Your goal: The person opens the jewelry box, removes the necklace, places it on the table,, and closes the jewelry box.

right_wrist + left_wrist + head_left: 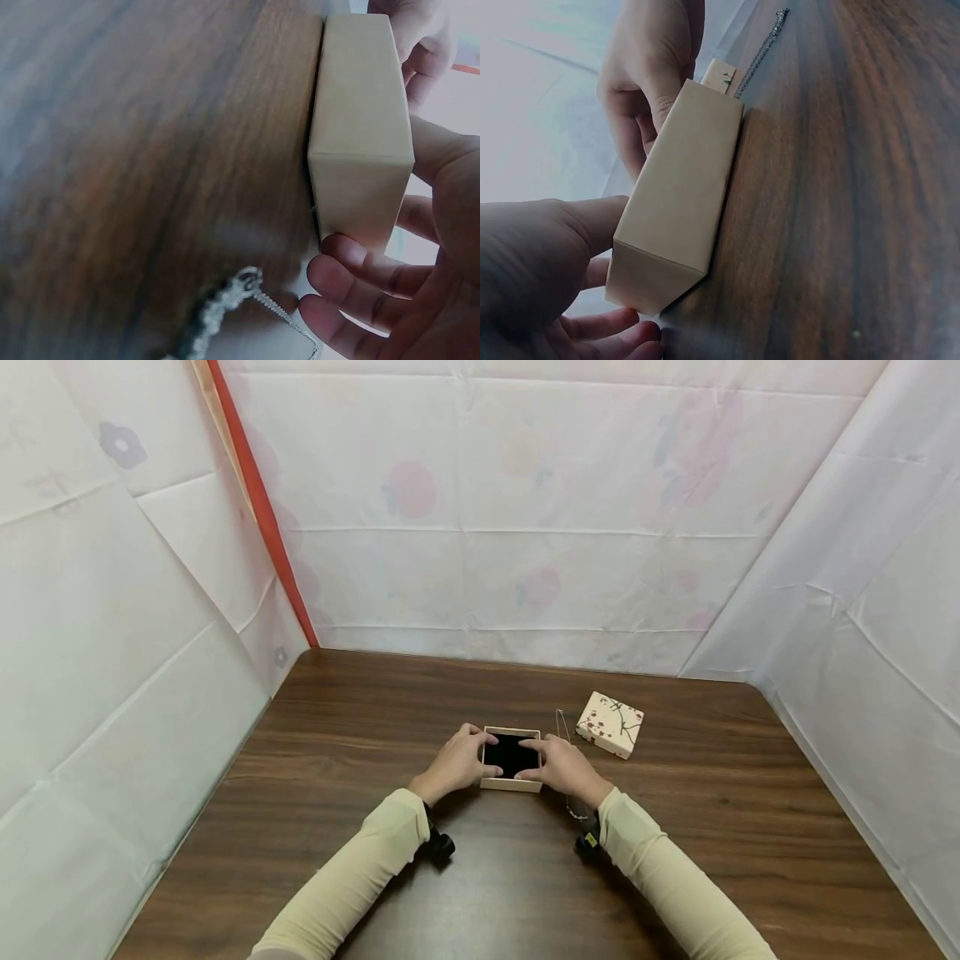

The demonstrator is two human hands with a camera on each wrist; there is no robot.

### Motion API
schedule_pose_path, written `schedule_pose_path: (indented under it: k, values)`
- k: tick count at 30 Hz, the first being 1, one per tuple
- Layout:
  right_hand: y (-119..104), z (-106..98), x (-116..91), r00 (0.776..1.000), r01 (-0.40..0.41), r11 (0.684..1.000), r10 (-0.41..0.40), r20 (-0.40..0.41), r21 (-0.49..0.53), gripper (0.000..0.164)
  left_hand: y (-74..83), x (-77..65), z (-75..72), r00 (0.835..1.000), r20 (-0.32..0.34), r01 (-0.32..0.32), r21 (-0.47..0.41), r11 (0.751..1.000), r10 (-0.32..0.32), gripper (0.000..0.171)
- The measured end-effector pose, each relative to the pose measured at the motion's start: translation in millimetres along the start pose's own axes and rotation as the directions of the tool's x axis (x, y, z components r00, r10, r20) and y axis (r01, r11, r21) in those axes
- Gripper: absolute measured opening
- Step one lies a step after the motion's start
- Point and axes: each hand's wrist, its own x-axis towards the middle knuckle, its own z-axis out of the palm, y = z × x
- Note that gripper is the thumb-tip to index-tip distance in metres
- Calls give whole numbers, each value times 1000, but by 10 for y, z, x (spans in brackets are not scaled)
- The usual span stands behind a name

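A small cream jewelry box [510, 785] sits lidless on the table, with a black pad [508, 756] inside. My left hand [459, 758] grips its left end, thumb and a finger reaching over the rim onto the pad. At the opposite end, my right hand [564, 767] holds the box the same way. Both wrist views show the other fingers against the outer end walls. A silver chain necklace [214, 315] lies right of the box, passing beneath the right hand and wrist in the head view.
Behind and right of the box lies a cream lid [611, 725] printed with a red-blossom branch. White patterned sheets [465, 510] hang behind the brown wooden table [360, 710] and along its sides. A red strip [262, 510] runs down the back left corner.
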Motion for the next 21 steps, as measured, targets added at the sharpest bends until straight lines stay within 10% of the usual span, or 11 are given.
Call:
schedule_pose_path:
  k: [21]
  values:
    - [71,-60,11,995,46,998,-43,-86,35,41,-96,10,-72,997,-55,-59,-123,991,53,73]
